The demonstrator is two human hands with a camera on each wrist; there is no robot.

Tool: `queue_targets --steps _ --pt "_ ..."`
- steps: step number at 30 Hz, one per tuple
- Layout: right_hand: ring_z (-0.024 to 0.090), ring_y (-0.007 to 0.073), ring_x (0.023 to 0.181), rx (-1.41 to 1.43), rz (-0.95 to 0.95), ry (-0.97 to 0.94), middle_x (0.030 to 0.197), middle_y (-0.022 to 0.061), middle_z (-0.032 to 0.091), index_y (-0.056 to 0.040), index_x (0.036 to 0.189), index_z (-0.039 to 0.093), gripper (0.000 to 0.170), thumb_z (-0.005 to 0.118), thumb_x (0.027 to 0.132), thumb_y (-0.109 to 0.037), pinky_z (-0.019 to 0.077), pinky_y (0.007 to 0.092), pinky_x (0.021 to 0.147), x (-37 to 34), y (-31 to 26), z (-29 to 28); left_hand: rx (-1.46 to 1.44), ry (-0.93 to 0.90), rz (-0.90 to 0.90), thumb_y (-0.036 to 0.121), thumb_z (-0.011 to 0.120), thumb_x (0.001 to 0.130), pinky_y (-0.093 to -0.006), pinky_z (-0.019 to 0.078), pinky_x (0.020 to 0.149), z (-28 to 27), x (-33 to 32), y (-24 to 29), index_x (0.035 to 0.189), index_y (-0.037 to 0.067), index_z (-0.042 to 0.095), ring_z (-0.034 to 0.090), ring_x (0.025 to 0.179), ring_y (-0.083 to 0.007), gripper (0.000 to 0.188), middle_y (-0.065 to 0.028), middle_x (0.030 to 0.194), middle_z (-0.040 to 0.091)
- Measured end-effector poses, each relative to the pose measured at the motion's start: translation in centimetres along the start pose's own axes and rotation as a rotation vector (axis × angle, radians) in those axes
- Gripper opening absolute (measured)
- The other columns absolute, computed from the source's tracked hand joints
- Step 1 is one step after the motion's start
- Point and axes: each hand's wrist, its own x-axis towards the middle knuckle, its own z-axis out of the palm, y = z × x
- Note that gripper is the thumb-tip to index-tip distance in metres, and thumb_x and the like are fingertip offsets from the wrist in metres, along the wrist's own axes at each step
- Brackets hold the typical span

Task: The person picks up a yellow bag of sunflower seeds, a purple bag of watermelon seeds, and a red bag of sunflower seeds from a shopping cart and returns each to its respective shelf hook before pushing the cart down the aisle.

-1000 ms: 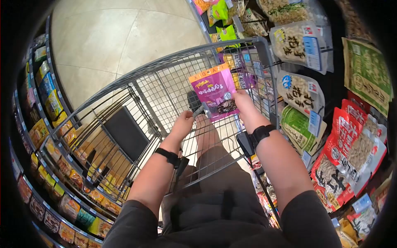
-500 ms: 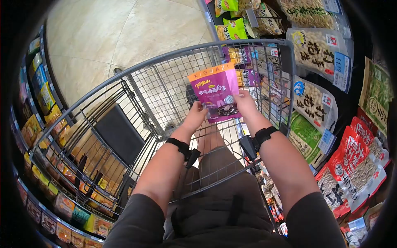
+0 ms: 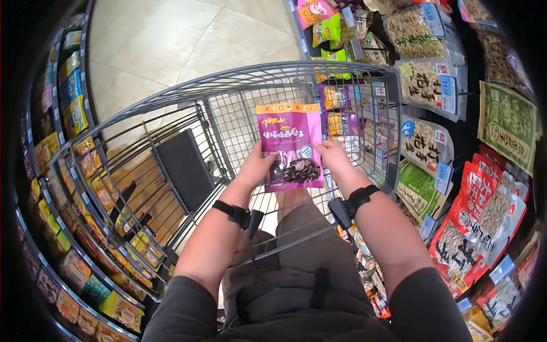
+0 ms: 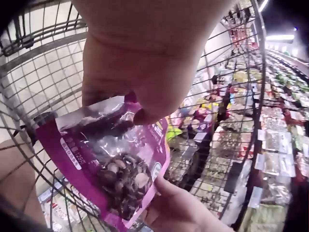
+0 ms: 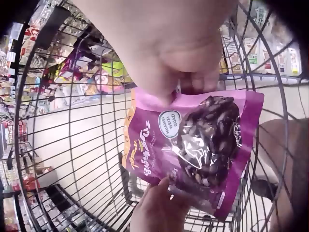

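Observation:
A purple bag of watermelon seeds (image 3: 289, 142) with an orange top strip is held upright above the shopping cart (image 3: 245, 74), its printed front facing up at me. Dark seeds show through its clear window. My left hand (image 3: 255, 166) grips the left edge, thumb over the front. On the opposite edge, my right hand (image 3: 336, 158) pinches the bag between thumb and fingers. From the left wrist, the bag (image 4: 120, 169) appears tilted, its seeds gathered at the bottom. The right wrist view shows both hands on opposite edges of the bag (image 5: 154, 135).
To the right, shelves carry hanging bags of peanuts (image 3: 424, 85) and red-and-clear seed bags (image 3: 478, 222). Packaged snacks (image 3: 71, 119) line shelves on the left. A dark panel (image 3: 185, 168) and brown cardboard (image 3: 145, 191) are at the cart's left end. Pale floor tiles (image 3: 165, 40) lie beyond.
My left hand has come up from beside the bag and taken hold of its left edge. The bag has moved down closer to me and straightened; my right hand has kept its grip.

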Motion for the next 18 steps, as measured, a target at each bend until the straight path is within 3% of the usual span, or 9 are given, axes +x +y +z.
queue_targets --steps 3,5,6,7,9,10,12,16,18 --pt "0.052 0.0102 0.065 0.098 0.026 -0.092 0.08 -0.0013 0.061 -0.0078 0.098 0.067 0.023 0.065 0.095 -0.03 0.0409 0.028 0.056 -2.8 -1.0 1.5 -0.094 0.062 0.056 0.017 0.062 0.091 -0.0366 0.0513 0.081 -3.1 -5.5 4.4 0.125 -0.002 0.051 0.066 0.09 -0.0267 0.04 -0.019 0.102 0.067" --pt "0.058 0.0102 0.076 0.27 0.015 -0.227 0.092 -0.0014 0.066 -0.0084 0.103 0.067 0.021 0.063 0.097 -0.029 0.0457 0.0269 0.064 -6.1 -2.4 2.8 0.127 0.126 0.052 0.017 0.062 0.091 -0.036 0.0518 0.073 -5.7 -9.9 8.0 0.125 0.0 0.051 0.066 0.081 -0.0241 0.04 -0.0171 0.095 0.067" --pt "0.061 0.0099 0.079 0.224 -0.021 -0.229 0.093 -0.0007 0.067 -0.0073 0.102 0.067 0.02 0.061 0.098 -0.026 0.0487 0.0271 0.068 -8.6 -3.8 3.3 0.121 0.146 0.062 0.017 0.062 0.091 -0.036 0.0514 0.068 -6.7 -11.5 7.7 0.125 -0.001 0.051 0.065 0.077 -0.0239 0.04 -0.0165 0.094 0.067" --pt "0.06 0.0098 0.076 0.182 -0.068 -0.231 0.092 -0.0004 0.067 -0.0059 0.101 0.067 0.02 0.061 0.098 -0.025 0.0496 0.027 0.066 -10.8 -4.7 3.7 0.095 0.155 0.057 0.016 0.061 0.091 -0.0347 0.0511 0.072 -7.7 -13.9 9.3 0.125 -0.001 0.052 0.066 0.082 -0.0238 0.039 -0.0162 0.096 0.067" --pt "0.057 0.0091 0.071 0.302 -0.155 -0.271 0.081 -0.0004 0.065 -0.0014 0.094 0.067 0.021 0.064 0.096 -0.022 0.0463 0.0273 0.064 -15.6 -6.7 4.7 0.034 0.179 0.255 0.013 0.059 0.092 -0.0309 0.0503 0.075 -9.7 -15.9 6.5 0.127 0.0 0.051 0.064 0.087 -0.0194 0.038 -0.0132 0.098 0.067" --pt "0.06 0.0094 0.071 0.354 -0.152 -0.295 0.08 0.0011 0.065 -0.0017 0.09 0.065 0.021 0.062 0.097 -0.021 0.0502 0.0269 0.063 -18.3 -7.8 5.0 0.039 0.191 0.284 0.013 0.059 0.092 -0.0309 0.0503 0.075 -10.4 -18.1 7.6 0.127 0.0 0.051 0.064 0.087 -0.0194 0.038 -0.0132 0.098 0.067" --pt "0.062 0.0099 0.071 0.303 -0.24 -0.317 0.081 0.0019 0.065 -0.0018 0.09 0.064 0.021 0.062 0.098 -0.021 0.052 0.0269 0.063 -23.4 -9.5 5.1 -0.085 0.11 0.251 0.008 0.057 0.093 -0.0277 0.0492 0.079 -12.3 -22.9 9.8 0.129 0.001 0.051 0.062 0.091 -0.0149 0.038 -0.0102 0.102 0.066" --pt "0.065 0.0106 0.074 0.202 -0.468 -0.374 0.082 0.0029 0.066 -0.0006 0.093 0.063 0.021 0.06 0.099 -0.02 0.0552 0.0273 0.066 -33.1 -12.2 5.1 -0.135 -0.109 0.22 0.002 0.051 0.093 -0.0279 0.0553 0.066 -15.4 -31.4 13.1 0.133 0.002 0.045 0.059 0.08 -0.0134 0.04 -0.006 0.098 0.057" --pt "0.063 0.0083 0.075 0.15 -0.595 -0.427 0.082 0.0013 0.065 -0.0005 0.094 0.063 0.021 0.06 0.099 -0.02 0.0535 0.0268 0.066 -38.5 -13.7 5.2 -0.239 -0.22 0.243 0.002 0.051 0.094 -0.0304 0.0559 0.075 -16.4 -34.3 13.1 0.136 0.004 0.042 0.062 0.087 -0.0159 0.043 -0.0077 0.106 0.056"
